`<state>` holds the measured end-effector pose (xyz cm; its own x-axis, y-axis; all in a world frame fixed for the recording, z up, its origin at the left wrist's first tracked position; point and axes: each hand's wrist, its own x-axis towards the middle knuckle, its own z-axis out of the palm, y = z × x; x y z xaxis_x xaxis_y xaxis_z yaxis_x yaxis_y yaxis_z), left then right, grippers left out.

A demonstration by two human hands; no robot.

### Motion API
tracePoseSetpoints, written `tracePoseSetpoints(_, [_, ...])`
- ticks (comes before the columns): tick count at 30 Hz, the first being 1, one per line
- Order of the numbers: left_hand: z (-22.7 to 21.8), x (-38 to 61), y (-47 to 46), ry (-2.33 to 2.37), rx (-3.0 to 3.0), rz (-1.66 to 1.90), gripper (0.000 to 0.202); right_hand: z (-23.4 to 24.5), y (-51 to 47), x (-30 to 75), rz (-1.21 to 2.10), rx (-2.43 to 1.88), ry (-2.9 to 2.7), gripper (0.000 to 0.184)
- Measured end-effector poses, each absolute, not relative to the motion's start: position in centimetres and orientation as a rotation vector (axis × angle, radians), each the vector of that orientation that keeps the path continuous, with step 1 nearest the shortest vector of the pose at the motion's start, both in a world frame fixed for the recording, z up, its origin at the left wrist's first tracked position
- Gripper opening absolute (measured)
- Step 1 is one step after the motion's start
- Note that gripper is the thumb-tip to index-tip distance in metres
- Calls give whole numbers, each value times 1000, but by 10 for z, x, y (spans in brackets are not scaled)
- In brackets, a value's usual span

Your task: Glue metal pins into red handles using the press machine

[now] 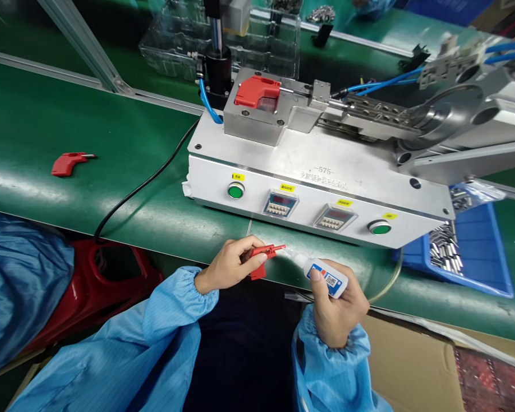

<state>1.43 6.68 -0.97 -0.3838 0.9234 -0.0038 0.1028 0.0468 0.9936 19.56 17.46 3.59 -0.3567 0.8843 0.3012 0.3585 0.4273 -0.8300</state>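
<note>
My left hand (227,264) pinches a red plastic gun-shaped part (258,271) with a thin red stem pointing right. In my right hand (341,303) is a small white glue bottle (327,278) with a printed label, tilted so its clear nozzle meets or nearly meets the tip of that stem; I cannot tell whether they touch. Behind both hands stands a white-sided bench machine (257,197) with green buttons and two small displays. A second red part (257,91) sits in the metal block on top of it, in line with a metal rod.
On the green bench (154,131) at left lies another red part (71,163) with a metal pin. A blue bin (493,252) of small metal tubes stands at right. A black cable (148,186) crosses the bench. Clear plastic trays (167,48) lie behind the machine, a red stool (111,280) lower left.
</note>
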Motion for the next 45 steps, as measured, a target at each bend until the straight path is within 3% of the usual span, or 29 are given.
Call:
tracePoseSetpoints(23, [-12,13,67,1575,1066,1402,23,23,177,202,960,-1100,-1791,31])
tracePoseSetpoints(32, [-16,20,60,1616,1063,1355,24,11,190,223,1602,-1074,-1444,36])
tracePoseSetpoints(45, [-41,22,49,1678,1026,1299,34,-5,184,215,1072,-1006,-2079,15])
